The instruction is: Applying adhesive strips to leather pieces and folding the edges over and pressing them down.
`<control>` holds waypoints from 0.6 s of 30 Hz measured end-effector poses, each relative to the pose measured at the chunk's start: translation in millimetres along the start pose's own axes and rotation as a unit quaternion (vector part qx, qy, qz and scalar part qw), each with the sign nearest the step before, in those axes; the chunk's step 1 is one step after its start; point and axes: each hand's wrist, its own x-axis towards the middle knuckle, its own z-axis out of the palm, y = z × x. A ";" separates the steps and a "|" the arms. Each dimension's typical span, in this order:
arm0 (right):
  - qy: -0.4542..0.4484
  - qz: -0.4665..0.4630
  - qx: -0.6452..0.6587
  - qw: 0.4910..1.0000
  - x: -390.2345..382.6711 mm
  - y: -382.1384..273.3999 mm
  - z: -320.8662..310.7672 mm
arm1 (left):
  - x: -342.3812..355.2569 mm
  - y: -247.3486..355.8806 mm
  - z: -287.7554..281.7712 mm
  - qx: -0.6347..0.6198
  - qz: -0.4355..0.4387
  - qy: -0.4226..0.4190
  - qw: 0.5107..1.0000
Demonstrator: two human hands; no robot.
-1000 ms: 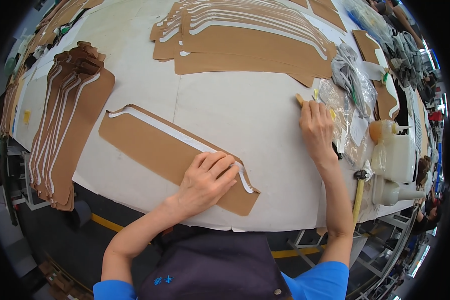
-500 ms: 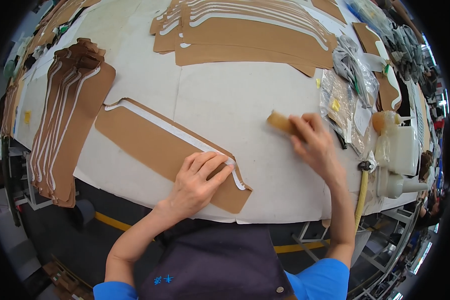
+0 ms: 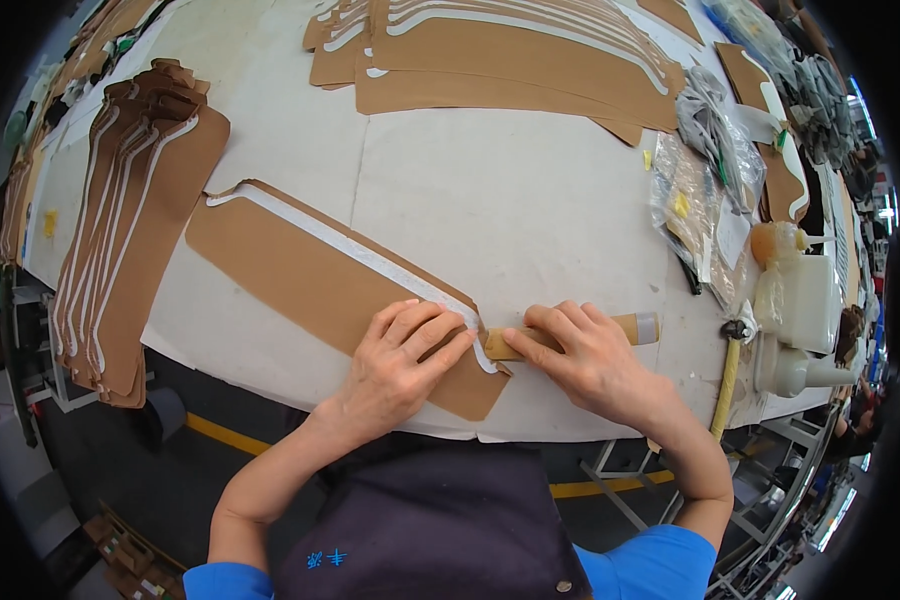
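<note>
L hand (image 3: 408, 352), fingers bent (pinching or not, can't tell), on brown panel (image 3: 290, 268), near side of table (image 3: 540, 210), long axis far L–near R. R hand (image 3: 585, 358) grips tan stick (image 3: 624, 326), tip at panel's R edge.

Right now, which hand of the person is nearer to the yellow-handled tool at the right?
The right hand. It is left of the yellow-handled tool, apart from it, holding a tan bar. The left hand is farther left, resting on the brown panel.
</note>
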 end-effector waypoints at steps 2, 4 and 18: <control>0.003 -0.007 -0.004 1.000 4.6 -0.8 2.0 | 0.4 0.4 0.3 -0.002 -0.002 0.002 1.000; 0.005 -0.013 -0.009 1.000 6.0 -1.8 3.7 | 1.1 1.0 0.9 -0.011 -0.012 0.006 1.000; 0.021 -0.031 -0.034 0.999 8.8 -6.7 7.3 | -4.9 4.2 0.7 -0.045 -0.024 0.006 0.999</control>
